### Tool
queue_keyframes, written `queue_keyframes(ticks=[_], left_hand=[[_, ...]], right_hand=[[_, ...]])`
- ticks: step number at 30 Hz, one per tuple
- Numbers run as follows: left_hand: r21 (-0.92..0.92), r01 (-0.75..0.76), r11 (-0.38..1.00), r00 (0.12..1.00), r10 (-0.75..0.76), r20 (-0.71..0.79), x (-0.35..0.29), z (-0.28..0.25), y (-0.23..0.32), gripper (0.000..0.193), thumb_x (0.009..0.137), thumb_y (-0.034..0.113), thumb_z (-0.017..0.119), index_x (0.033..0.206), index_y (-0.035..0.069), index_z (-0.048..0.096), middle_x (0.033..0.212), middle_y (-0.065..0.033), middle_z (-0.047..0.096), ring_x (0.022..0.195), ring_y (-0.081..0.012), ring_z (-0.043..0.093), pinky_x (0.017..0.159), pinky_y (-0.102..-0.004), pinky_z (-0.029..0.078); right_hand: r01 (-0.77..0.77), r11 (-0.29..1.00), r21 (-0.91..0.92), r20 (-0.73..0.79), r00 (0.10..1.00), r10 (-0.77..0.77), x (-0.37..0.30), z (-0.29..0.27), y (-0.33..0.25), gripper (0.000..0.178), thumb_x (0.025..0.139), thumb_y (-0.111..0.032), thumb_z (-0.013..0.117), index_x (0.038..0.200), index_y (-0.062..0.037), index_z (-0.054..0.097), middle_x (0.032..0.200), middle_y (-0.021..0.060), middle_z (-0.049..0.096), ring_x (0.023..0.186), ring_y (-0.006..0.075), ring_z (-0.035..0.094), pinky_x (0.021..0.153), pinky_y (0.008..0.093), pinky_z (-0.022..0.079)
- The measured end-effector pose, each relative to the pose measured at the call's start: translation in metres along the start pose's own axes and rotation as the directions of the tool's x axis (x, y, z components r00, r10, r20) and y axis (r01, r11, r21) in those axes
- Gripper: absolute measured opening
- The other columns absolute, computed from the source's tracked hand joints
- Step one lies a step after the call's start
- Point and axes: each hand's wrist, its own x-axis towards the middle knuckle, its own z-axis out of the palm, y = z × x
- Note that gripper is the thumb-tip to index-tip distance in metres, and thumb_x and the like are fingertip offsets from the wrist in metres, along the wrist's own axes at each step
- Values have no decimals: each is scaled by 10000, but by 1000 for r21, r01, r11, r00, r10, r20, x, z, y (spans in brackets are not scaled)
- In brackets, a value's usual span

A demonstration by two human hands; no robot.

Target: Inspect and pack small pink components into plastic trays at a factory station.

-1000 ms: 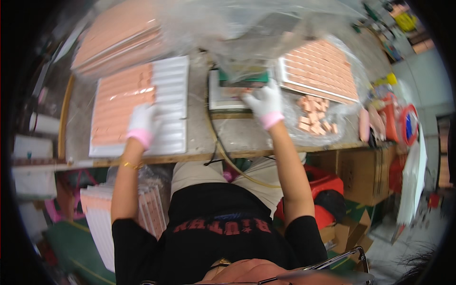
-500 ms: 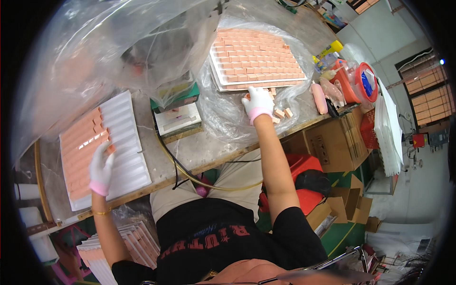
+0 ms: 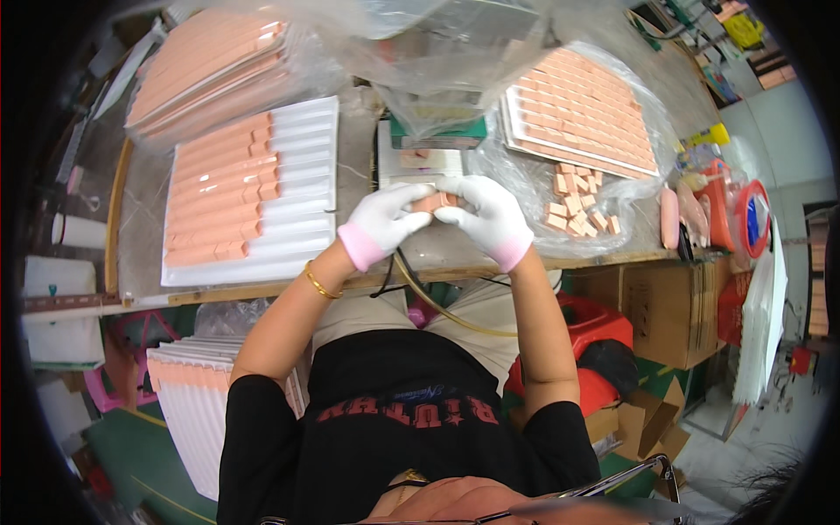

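In white gloves with pink cuffs, my left hand [image 3: 382,226] and my right hand [image 3: 488,219] meet in front of my body. Between their fingertips they hold small peach-coloured blocks [image 3: 434,202], partly covered by the fingers; I cannot tell how many. Just beyond them stands a green-topped device [image 3: 442,133] with a pale flat plate [image 3: 418,163]. To the left lies a white ridged tray [image 3: 302,179], its left part filled with rows of peach blocks. Loose peach blocks [image 3: 573,203] are scattered on clear plastic to the right of my right hand.
A stack of filled trays [image 3: 577,109] lies at the back right, another wrapped stack [image 3: 210,70] at the back left. Clear plastic sheeting [image 3: 367,31] hangs over the device. A red basket [image 3: 719,197] and a pink bottle [image 3: 669,219] stand at the right. A yellow hose [image 3: 437,315] crosses the table edge.
My left hand has left the ridged tray and my right hand the loose blocks. Both have come together at the middle, holding blocks. The view has shifted too.
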Motion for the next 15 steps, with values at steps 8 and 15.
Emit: queue_keyframes(ticks=[8,15], left_hand=[[-577,114,809,990,-46,132,0,7,-2,720,768,-81,575,1422,39,298,1008,-61,584,891,-90,569,739,-207,490],[814,302,496,943,-34,-330,-38,-120,-47,170,737,91,621,902,66,652,924,-171,629,904,-353,581,847,-429,463]], right_hand=[[-71,952,298,-93,990,103,-12,21,13,331,706,-158,777,997,-44,667,1011,128,587,948,257,570,850,360,461],[-77,997,-31,-384,922,59,40,18,66,292,631,-206,789,843,-32,688,951,151,621,936,336,572,840,388,467]])
